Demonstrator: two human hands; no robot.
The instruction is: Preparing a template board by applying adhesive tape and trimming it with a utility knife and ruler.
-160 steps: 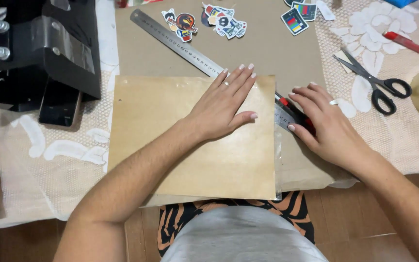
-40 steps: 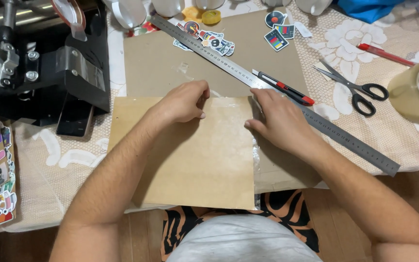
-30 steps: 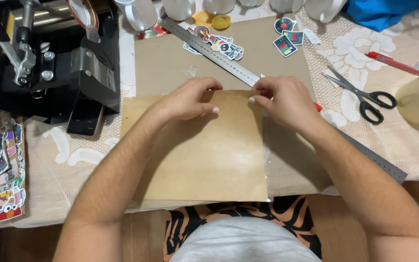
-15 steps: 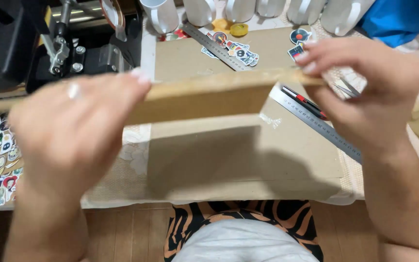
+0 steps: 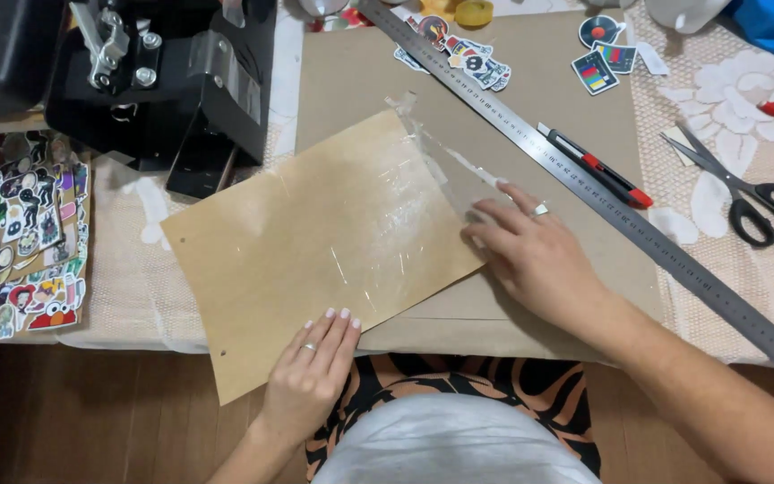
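Note:
A tan cardboard sheet (image 5: pixel 315 242) lies tilted on a larger brown board (image 5: pixel 530 116), its near corner hanging over the table edge. Clear tape (image 5: pixel 423 143) shines across its right part and sticks out past its right edge. My left hand (image 5: pixel 311 376) rests flat on the sheet's near edge, fingers apart, holding nothing. My right hand (image 5: pixel 535 260) presses flat at the sheet's right edge, fingertips on the tape where it meets the board.
A long steel ruler (image 5: pixel 584 179) runs diagonally behind my right hand, with a red and black pen (image 5: pixel 593 166) beside it. Scissors (image 5: pixel 745 193) lie at the right. A black machine (image 5: pixel 154 81) stands at the back left, a sticker sheet (image 5: pixel 15 242) at the left, loose stickers (image 5: pixel 468 58) at the back.
Both hands had lifted the cardboard sheet off the table; now it lies flat again, turned over and tilted, with the taped side up. Both hands rest on it.

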